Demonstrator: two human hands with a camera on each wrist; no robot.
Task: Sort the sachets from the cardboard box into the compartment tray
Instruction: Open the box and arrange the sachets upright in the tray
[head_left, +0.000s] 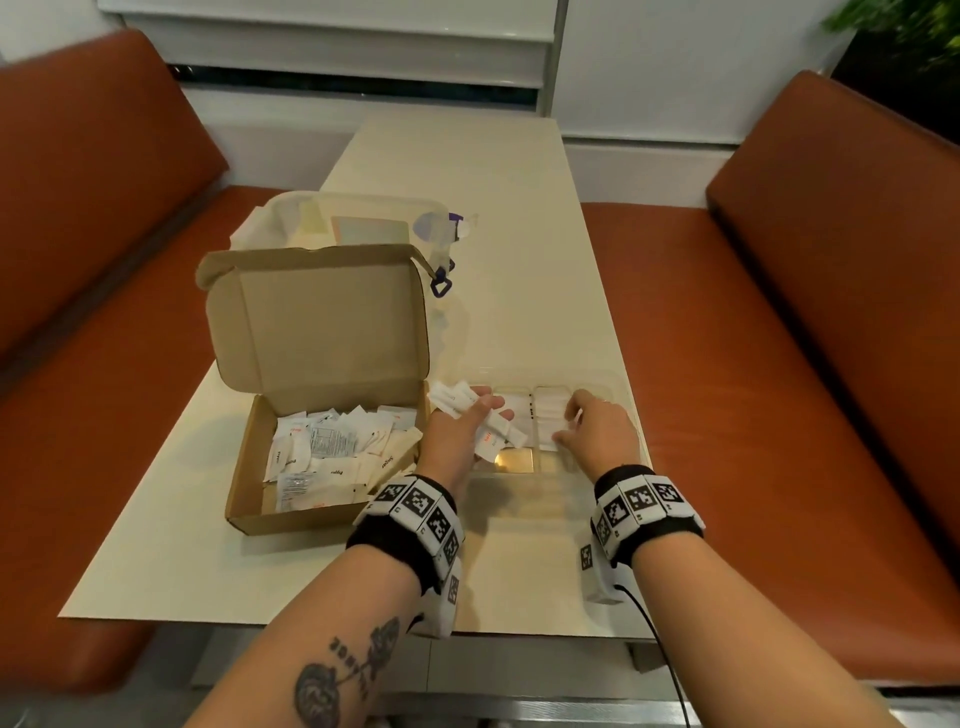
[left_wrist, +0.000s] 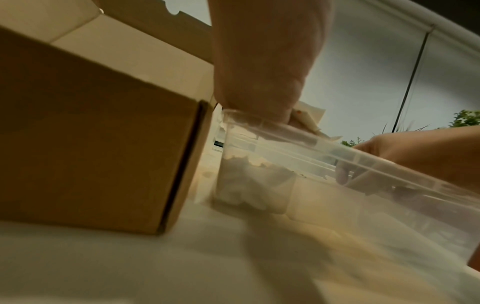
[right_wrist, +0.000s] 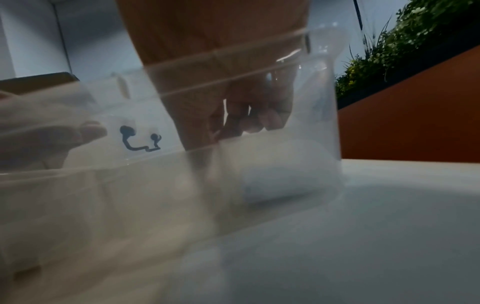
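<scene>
Sachets (head_left: 332, 457), white paper packets, lie loose and overlapping in the cardboard box (head_left: 291, 519), whose lid stands open toward 12 o'clock. A second bunch of sachets (head_left: 493, 431) fans across the palm of the left hand (head_left: 457, 441), which is held over the left end of the compartment tray (head_left: 550, 480). The tray is clear plastic and sits just beside the box, at its 3 o'clock. Its far compartments hold white sachets; a near compartment shows a bare, golden floor (head_left: 514, 461). A black mark is drawn on a tray divider (right_wrist: 139, 139).

At 12 o'clock from the box stands a translucent tub (head_left: 337, 218) with a plastic bottle (head_left: 441, 234) at its right. The tray's right end lies near the 3 o'clock edge of the table (head_left: 493, 208); open tabletop runs beyond the tray toward 12 o'clock and before both containers toward 6 o'clock. Orange benches (head_left: 779, 415) flank the table.

The left hand's fingers lie loosely curled under the bunch, the thumb across it. The right hand (head_left: 597, 431) reaches palm-down into a far compartment, its fingertips (right_wrist: 255, 123) curled and apparently pinching 1 sachet, though blur leaves this uncertain.
</scene>
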